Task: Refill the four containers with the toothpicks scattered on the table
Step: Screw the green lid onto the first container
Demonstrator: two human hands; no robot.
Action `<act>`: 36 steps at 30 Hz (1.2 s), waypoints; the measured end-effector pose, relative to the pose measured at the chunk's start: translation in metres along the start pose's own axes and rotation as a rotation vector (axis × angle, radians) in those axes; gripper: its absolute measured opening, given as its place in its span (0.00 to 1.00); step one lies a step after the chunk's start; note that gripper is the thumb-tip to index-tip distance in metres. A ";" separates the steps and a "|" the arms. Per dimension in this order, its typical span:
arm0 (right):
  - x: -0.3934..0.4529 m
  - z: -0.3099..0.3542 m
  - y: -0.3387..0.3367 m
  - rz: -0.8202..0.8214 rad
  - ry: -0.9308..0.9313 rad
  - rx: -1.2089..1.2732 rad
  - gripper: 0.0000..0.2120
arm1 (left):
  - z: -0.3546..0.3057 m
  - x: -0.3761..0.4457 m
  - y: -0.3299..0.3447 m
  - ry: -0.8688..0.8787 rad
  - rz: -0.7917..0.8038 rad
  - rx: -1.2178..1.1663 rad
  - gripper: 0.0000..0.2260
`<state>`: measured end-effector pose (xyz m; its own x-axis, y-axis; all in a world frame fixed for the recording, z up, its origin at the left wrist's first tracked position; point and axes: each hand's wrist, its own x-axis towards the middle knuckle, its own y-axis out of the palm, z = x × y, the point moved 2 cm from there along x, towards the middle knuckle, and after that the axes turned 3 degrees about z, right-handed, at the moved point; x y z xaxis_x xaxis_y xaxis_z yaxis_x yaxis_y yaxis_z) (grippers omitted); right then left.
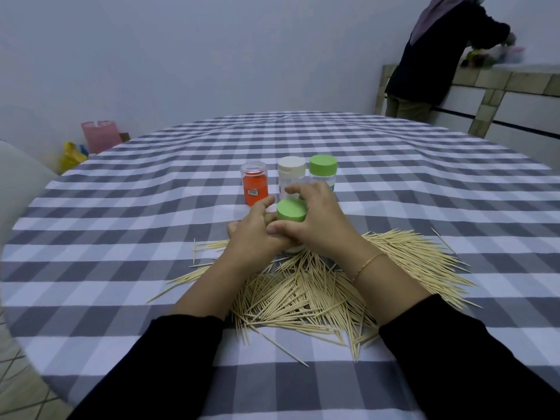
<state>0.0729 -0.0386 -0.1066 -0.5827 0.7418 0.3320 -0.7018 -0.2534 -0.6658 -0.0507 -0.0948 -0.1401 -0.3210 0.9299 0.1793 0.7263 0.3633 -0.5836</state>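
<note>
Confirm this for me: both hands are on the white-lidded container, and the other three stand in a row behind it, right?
Not quite. In the head view the left hand and right hand hold the green-lidded container. The white-lidded container stands in the row behind. The rest is right.

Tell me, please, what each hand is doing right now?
Left hand: closed around the body of the green-lidded container.
Right hand: fingers curled around that container's lid.
</note>
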 end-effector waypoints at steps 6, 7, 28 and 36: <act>-0.008 -0.007 -0.009 0.093 0.044 0.318 0.39 | 0.005 0.001 0.002 -0.001 0.001 -0.023 0.41; -0.007 -0.007 -0.009 0.069 0.041 0.302 0.41 | 0.004 0.001 0.002 0.004 -0.011 -0.011 0.38; -0.002 -0.007 -0.010 0.181 0.106 0.467 0.41 | 0.003 0.001 0.001 0.007 -0.003 -0.017 0.27; -0.001 -0.005 -0.011 0.149 0.098 0.408 0.42 | -0.006 -0.004 -0.003 0.017 0.014 0.019 0.23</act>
<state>0.0837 -0.0333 -0.1031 -0.6620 0.7291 0.1739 -0.7287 -0.5718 -0.3769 -0.0476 -0.0993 -0.1347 -0.3005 0.9359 0.1841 0.7189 0.3491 -0.6011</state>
